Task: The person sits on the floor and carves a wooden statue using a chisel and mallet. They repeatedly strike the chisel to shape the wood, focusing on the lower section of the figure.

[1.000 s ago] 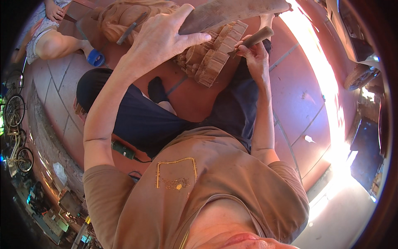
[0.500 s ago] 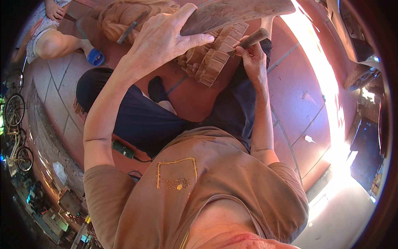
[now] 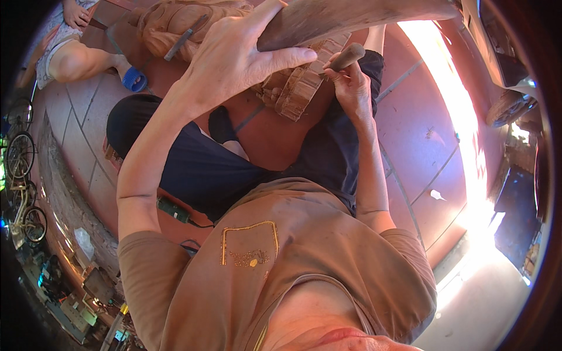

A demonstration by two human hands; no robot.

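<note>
Raised toward the upper middle, my left hand (image 3: 228,64) grips a long, thick wooden mallet (image 3: 351,19), its thumb extended along it. The mallet reaches across to the right, above the chisel. My right hand (image 3: 353,96) is closed around a tool with a round wooden handle, probably a chisel (image 3: 350,54); its blade is hidden from sight. Beside that hand a reddish-brown wood carving (image 3: 301,96) with a ridged, blocky end lies on the floor between my legs. The mallet and left hand cover part of it.
A grey, bar-shaped tool (image 3: 186,38) lies on another carved wood piece (image 3: 158,29) at the upper left. Nearby is another person's leg with a blue sandal (image 3: 134,80). A dark green power tool (image 3: 173,209) with a cord rests by my left thigh. Bicycles (image 3: 22,155) stand far left.
My left hand and the mallet have come a little closer to view, the mallet reaching farther right. My right hand has shifted slightly left and down, with the chisel handle tilting differently.
</note>
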